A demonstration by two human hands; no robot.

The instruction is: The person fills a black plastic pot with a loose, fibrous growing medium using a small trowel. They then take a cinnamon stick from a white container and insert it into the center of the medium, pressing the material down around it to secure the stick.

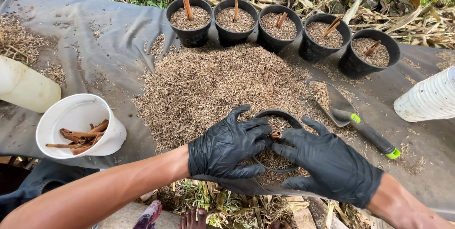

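Note:
A small black pot (284, 114) full of brown husks stands at the near edge of a big husk pile (213, 87). A short brown stick (276, 134) pokes up from its filling. My left hand (227, 146), in a black glove, lies over the pot's left side with fingers spread on the husks beside the stick. My right hand (327, 162), also gloved black, covers the pot's right side, its fingertips touching the stick. Neither hand clearly grips anything.
Several filled black pots (279, 27), each with a stick, line the far side of the grey sheet (113, 44). A white bucket of sticks (80, 127) lies left. A trowel (353, 117) rests right of the pot, stacked white cups (426, 98) far right, a pale jug (23, 87) far left.

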